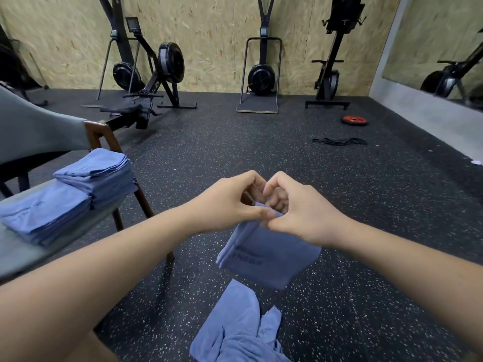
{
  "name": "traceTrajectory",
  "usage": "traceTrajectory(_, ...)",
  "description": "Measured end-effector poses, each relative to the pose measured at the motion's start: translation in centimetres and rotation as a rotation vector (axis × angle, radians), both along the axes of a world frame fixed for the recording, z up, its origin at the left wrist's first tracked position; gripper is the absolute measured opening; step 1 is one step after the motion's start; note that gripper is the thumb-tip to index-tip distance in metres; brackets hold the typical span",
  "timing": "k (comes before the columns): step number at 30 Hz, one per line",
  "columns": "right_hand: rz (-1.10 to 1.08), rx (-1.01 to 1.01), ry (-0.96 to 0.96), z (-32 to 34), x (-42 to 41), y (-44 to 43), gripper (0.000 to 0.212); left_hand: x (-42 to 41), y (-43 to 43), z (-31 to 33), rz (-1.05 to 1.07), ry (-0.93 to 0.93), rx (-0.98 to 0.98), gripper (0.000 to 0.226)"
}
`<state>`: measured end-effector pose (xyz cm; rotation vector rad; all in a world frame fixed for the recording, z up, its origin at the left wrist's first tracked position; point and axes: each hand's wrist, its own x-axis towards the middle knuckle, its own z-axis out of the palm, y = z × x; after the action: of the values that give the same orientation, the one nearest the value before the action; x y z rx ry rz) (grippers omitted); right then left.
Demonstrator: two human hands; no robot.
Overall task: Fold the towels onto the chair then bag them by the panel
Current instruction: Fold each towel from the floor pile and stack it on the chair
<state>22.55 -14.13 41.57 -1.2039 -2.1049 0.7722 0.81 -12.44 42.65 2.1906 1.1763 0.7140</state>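
Observation:
A folded blue towel (269,253) hangs in front of me, held at its top edge. My left hand (227,202) and my right hand (300,210) pinch that edge side by side, almost touching. To the left stands a grey chair (23,252) with wooden legs. Two stacks of folded blue towels rest on its seat: a taller stack (102,176) at the back and a lower stack (44,215) nearer me. Loose, unfolded blue towels (237,327) lie below my hands at the bottom of the view.
The floor is black speckled rubber (366,231). Rowing and ski machines (146,74) line the far chipboard wall. A red weight plate (354,120) and black straps (339,141) lie on the floor at the right. A mirror (439,48) covers the right wall.

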Motion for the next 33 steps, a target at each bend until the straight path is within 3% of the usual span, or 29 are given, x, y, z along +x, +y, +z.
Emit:
traceTrajectory(4, 0.019, 0.024, -0.041, 0.1, -1.1, -0.5, 0.052, -1.0, 0.1, 1.0, -0.002, 0.125, 0.02, 0.034)
traceTrajectory(10, 0.044, 0.031, -0.122, -0.6, -3.1, 0.6, 0.052, -3.6, 0.0, 2.4, 0.023, 0.132, -0.018, 0.049)
traceTrajectory(14, 0.068, -0.037, -0.233, -1.6, -4.4, 2.4, 0.03, -7.9, 0.3, 3.0, 0.099, 0.098, -0.038, 0.044)
traceTrajectory(16, 0.065, -0.085, -0.213, -2.0, -5.3, 3.7, 0.017, -10.9, 0.1, 3.2, 0.145, 0.058, -0.052, 0.04)
traceTrajectory(21, 0.139, -0.142, -0.047, -1.0, -10.3, 6.5, 0.016, -19.2, -1.0, 1.8, 0.289, 0.012, -0.097, 0.03)
traceTrajectory(26, 0.239, -0.025, 0.065, 0.4, -19.4, 9.6, 0.026, -24.6, -2.4, 1.2, 0.414, 0.098, -0.171, 0.023)
traceTrajectory(29, 0.324, 0.026, 0.072, 0.9, -24.0, 10.9, 0.017, -26.5, -2.4, 1.0, 0.476, 0.046, -0.162, 0.012)
traceTrajectory(33, 0.451, 0.093, 0.039, 1.3, -30.1, 12.2, 0.018, -29.7, -1.7, 1.2, 0.548, 0.066, -0.038, 0.019)
